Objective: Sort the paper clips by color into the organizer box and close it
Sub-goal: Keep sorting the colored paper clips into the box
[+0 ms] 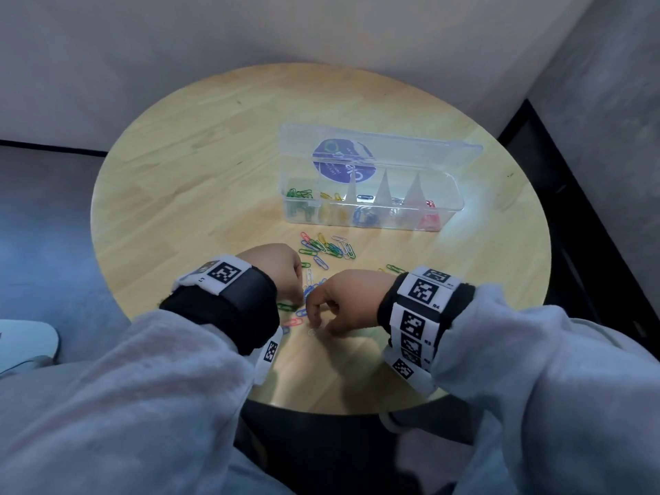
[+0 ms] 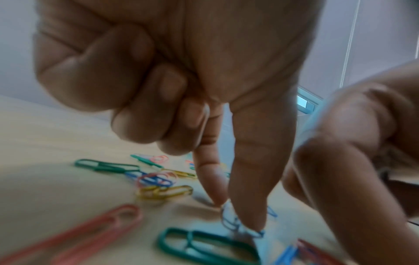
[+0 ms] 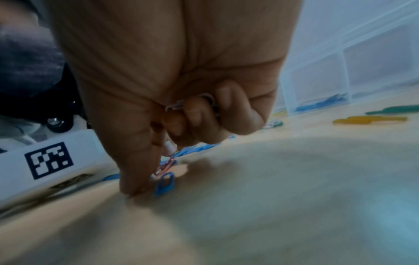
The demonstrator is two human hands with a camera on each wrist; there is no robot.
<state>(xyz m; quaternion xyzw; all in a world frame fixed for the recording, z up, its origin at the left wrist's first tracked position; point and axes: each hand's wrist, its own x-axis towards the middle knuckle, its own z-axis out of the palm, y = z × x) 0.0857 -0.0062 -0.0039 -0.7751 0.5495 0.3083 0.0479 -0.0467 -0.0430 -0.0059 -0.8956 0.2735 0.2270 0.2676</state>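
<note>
The clear organizer box [image 1: 450,212] stands open at the table's middle right, its compartments holding green, yellow, blue, pale and red clips. Loose colored paper clips [image 1: 328,246] lie in front of it and run toward me. My left hand [image 1: 301,298] reaches down with thumb and index finger pinching blue clips [image 2: 233,221] on the wood, its other fingers curled. Close beside it, my right hand [image 1: 316,325] keeps silver clips [image 3: 190,103] tucked in its curled fingers. Its thumb tip presses the table next to a blue clip [image 3: 164,184] and a pale clip [image 1: 312,331].
The box lid [image 1: 410,151] stands upright behind the compartments, with a round blue sticker. The round wooden table [image 1: 196,180] has bare wood on its left half. Green [image 2: 204,245] and pink [image 2: 90,231] clips lie near my left fingers. Walls close behind and to the right.
</note>
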